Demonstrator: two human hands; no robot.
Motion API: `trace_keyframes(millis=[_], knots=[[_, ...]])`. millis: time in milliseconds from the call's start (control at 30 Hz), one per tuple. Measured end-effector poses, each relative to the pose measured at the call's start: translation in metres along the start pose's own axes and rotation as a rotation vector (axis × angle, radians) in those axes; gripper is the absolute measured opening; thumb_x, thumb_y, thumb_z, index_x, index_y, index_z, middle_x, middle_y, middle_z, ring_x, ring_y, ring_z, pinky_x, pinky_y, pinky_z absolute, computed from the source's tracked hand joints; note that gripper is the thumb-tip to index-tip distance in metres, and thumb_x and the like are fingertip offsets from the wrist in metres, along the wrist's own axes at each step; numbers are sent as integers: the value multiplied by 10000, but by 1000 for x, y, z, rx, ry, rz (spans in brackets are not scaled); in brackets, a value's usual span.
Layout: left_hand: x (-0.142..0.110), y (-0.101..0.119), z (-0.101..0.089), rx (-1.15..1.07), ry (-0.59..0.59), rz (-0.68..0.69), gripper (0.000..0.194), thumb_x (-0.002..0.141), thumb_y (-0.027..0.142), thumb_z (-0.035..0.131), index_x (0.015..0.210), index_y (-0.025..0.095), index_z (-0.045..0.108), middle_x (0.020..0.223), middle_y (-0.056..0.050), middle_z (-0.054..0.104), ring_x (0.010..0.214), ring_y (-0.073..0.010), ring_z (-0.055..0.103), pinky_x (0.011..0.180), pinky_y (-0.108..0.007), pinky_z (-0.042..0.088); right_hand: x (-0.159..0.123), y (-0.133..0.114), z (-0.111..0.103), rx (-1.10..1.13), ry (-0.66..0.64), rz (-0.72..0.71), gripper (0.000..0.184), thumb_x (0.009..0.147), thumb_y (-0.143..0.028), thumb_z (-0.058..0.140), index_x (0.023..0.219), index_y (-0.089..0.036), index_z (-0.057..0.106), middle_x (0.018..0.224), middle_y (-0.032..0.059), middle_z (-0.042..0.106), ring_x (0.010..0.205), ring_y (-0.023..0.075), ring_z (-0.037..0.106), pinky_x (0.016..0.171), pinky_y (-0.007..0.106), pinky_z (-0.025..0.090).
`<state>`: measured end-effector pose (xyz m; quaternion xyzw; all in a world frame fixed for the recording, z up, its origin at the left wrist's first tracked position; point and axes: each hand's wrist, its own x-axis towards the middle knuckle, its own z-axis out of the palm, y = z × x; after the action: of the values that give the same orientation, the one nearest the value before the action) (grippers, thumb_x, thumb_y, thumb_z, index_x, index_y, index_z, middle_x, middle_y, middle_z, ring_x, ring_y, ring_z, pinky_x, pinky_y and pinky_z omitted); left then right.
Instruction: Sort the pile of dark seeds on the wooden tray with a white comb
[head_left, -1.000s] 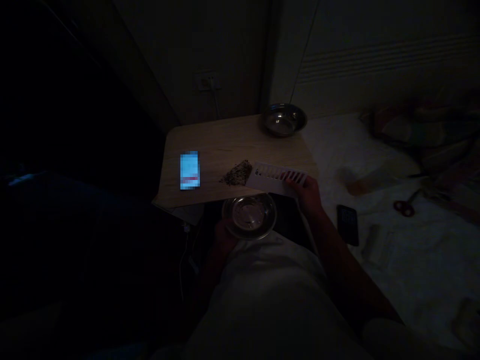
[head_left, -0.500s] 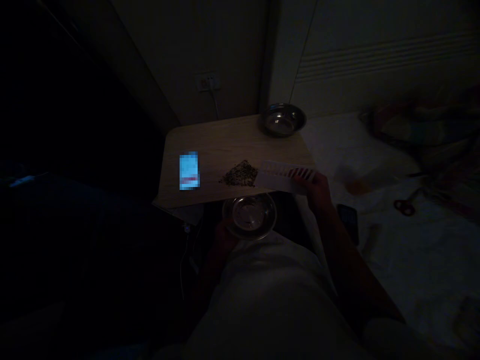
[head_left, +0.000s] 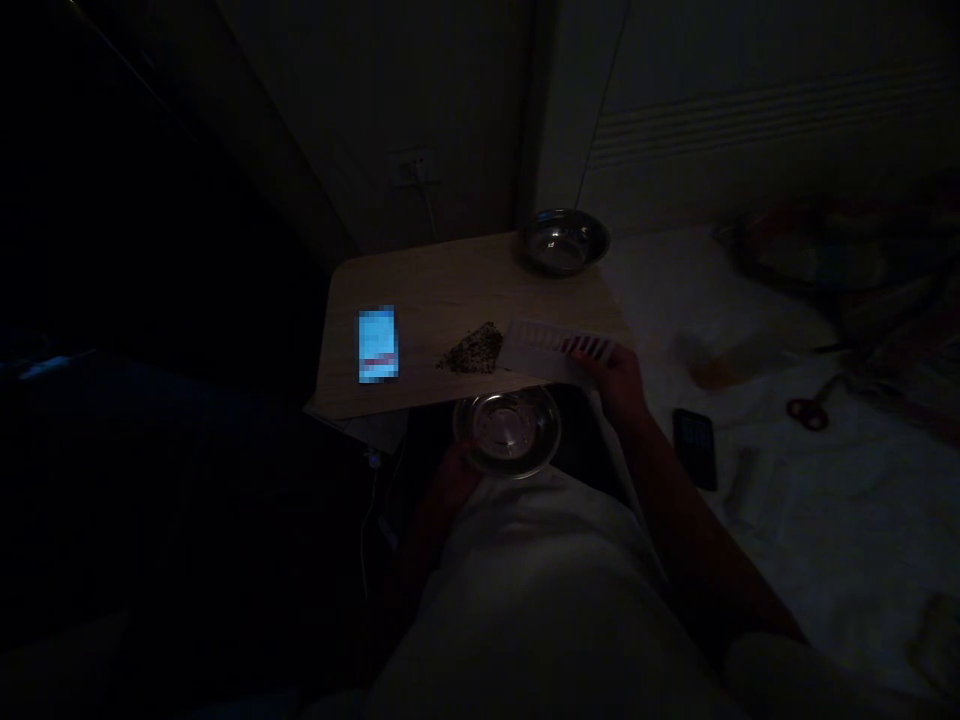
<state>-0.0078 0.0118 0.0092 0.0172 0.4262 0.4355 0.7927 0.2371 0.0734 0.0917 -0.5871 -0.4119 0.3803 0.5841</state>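
1. The white slotted strip (head_left: 536, 348) lies low over the table (head_left: 420, 280), near its front edge; its left end is at the right side of a pile of dark bits (head_left: 474, 350). Whether it touches the wood is too dim to tell.
2. The right hand (head_left: 619, 385) grasps the strip by its right end, fingers over the slots.
3. The bits spread leftward in a rough wedge, narrowest at the left.
4. The lower bowl (head_left: 504, 428), shiny metal, is just below the table's front edge, its opening facing up; the left hand (head_left: 461, 462) grips it by the left side of the rim.
5. On the table, a lit phone (head_left: 377, 345) lies left of the bits, well apart from them; the upper bowl (head_left: 564, 243) sits at the far right corner.
6. On the white sheet (head_left: 825, 520) to the right are a dark phone (head_left: 695, 448) and red-handled scissors (head_left: 808, 412).
7. A plug is in the wall outlet (head_left: 411, 168) behind the table.
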Motion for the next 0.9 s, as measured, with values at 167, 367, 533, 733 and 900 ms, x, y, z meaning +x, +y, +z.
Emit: trace_keyframes(millis=[167, 367, 533, 733, 900], knots=[[-2, -1, 1, 34, -6, 29, 311, 621, 123, 724, 931, 138, 714, 927, -71, 748, 1085, -273, 623, 996, -377, 422, 1, 1, 1, 13, 52, -46, 262, 649, -379, 765, 848, -212, 737, 862, 34, 749, 797, 219, 686, 746, 354, 537], [-5, 0, 4, 52, -8, 7, 337, 606, 124, 735, 942, 135, 718, 939, -72, 750, 1065, -269, 636, 993, -385, 428, 0, 2, -1, 26, 84, -30, 235, 649, -356, 762, 836, -214, 737, 848, 29, 747, 785, 213, 682, 736, 346, 531], [-7, 1, 7, 32, -17, 37, 347, 602, 114, 738, 947, 149, 717, 946, -61, 753, 1084, -267, 630, 997, -379, 433, -6, -3, 8, 12, 48, 16, 244, 625, -378, 770, 801, -213, 730, 786, 20, 738, 708, 200, 667, 686, 335, 522], [-5, -1, 2, 44, -27, 43, 359, 624, 148, 735, 982, 149, 708, 979, -76, 748, 1148, -293, 597, 1037, -410, 397, -9, -6, 11, 14, 7, 20, 265, 627, -405, 766, 810, -218, 728, 799, 23, 737, 737, 207, 670, 713, 348, 522], [-4, -2, -1, 54, -22, 63, 324, 626, 124, 729, 947, 166, 712, 953, -60, 751, 1139, -282, 604, 1032, -409, 399, -8, -3, 3, 7, 46, 5, 239, 635, -389, 766, 797, -220, 716, 786, 18, 731, 728, 206, 670, 713, 352, 527]])
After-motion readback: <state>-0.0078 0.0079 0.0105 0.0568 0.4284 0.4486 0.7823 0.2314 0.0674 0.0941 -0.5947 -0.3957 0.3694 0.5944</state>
